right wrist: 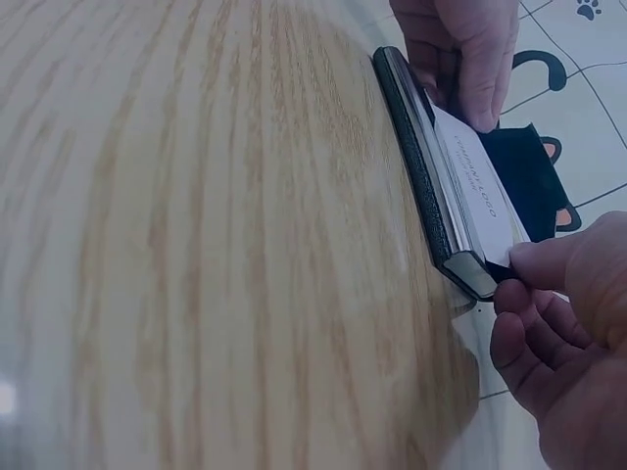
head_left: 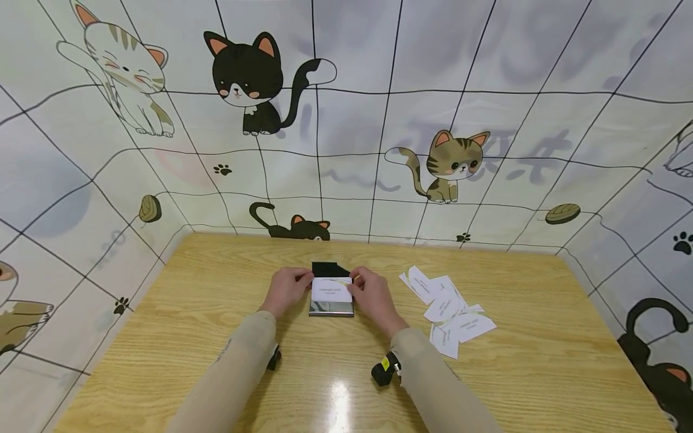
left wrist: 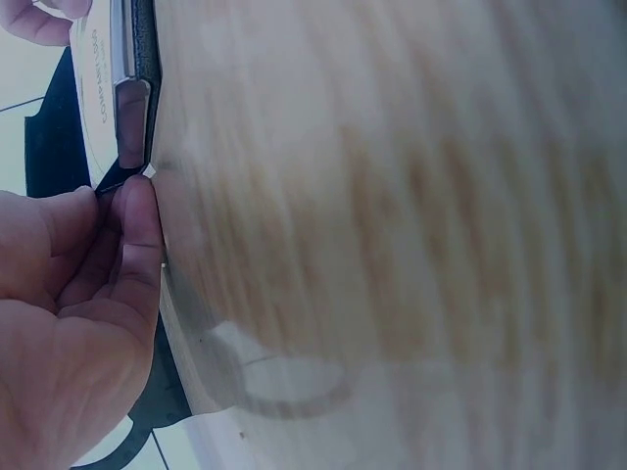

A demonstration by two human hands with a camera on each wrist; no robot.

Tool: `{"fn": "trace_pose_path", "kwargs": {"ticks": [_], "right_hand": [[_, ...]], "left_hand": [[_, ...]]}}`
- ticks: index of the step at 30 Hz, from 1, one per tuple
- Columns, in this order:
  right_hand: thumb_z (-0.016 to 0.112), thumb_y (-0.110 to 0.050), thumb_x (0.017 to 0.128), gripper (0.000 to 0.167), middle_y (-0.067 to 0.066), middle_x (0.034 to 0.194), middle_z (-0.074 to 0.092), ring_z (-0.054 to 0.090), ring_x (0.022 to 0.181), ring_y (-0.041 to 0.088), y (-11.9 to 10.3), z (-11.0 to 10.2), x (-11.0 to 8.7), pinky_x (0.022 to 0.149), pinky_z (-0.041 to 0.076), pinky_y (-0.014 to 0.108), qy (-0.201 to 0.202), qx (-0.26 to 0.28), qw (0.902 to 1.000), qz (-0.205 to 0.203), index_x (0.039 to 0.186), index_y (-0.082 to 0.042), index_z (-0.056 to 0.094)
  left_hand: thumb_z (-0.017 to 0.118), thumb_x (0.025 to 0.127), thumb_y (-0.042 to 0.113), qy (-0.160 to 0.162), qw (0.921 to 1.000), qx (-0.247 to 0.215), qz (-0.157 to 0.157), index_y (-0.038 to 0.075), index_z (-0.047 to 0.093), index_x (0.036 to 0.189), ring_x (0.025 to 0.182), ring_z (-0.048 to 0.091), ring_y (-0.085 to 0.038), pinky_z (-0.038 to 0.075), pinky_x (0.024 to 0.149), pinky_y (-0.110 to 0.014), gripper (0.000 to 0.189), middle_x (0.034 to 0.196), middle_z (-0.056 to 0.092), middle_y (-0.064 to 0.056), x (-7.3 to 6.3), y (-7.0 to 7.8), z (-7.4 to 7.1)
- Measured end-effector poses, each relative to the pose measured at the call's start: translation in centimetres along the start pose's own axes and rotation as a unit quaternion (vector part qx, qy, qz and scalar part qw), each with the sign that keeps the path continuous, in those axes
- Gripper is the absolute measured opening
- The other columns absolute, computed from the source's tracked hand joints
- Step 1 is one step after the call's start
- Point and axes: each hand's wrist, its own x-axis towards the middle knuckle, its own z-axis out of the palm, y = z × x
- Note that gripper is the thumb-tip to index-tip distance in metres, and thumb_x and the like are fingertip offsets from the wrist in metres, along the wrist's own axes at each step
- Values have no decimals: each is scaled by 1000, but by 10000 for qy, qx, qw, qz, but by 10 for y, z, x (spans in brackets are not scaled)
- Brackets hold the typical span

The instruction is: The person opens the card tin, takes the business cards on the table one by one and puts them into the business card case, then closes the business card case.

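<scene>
On a glossy wood-grain table (head_left: 520, 391), a dark card case with a silvery front (head_left: 331, 309) lies open in front of the person, its black flap (head_left: 325, 269) tipped up at the far side. A white printed card (head_left: 331, 290) lies in it, the words "company logo" facing up. From my end of the feed, the left hand (head_left: 286, 290) pinches the case's left edge between thumb and fingertips, by the card's far corner; the right hand (head_left: 376, 297) pinches the opposite edge, its thumb at the card's corner. To the right, well apart from the case, a loose spread of similar cards (head_left: 445, 308) overlaps at odd angles, touched by neither hand. I judge the work partly done: at least one card is in the case, though I cannot count any beneath it. The spread remains outside, and the flap is not yet closed.
</scene>
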Motion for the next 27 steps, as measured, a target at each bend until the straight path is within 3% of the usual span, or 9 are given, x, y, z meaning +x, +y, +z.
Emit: {"fn": "trace_pose_path", "kwargs": {"ticks": [9,17,27], "right_hand": [[73,-4,94,13,5,83,68,59,74,15,0,1,1,67,51,30,-1,-85,9999,-96,106,-3,70],[76,-1,89,9,3,80,68,58,73,14,5,2,0,69,51,30,112,-106,9995,-282,95,-4,70],[78,-2,89,9,1,77,66,57,71,13,3,-4,-1,68,50,30,-169,-261,9993,-218,94,-4,71]], "left_hand": [[65,103,15,-15,10000,38,3,3,79,116,85,73,-18,59,84,-38,22,96,78,-9,0,0,0],[64,103,13,31,9999,-9,101,2,80,111,81,73,-17,59,79,-35,20,92,78,-9,0,0,0],[66,103,12,-25,9999,-155,10,1,78,115,86,76,-21,61,80,-36,21,99,78,-13,0,2,0]]}}
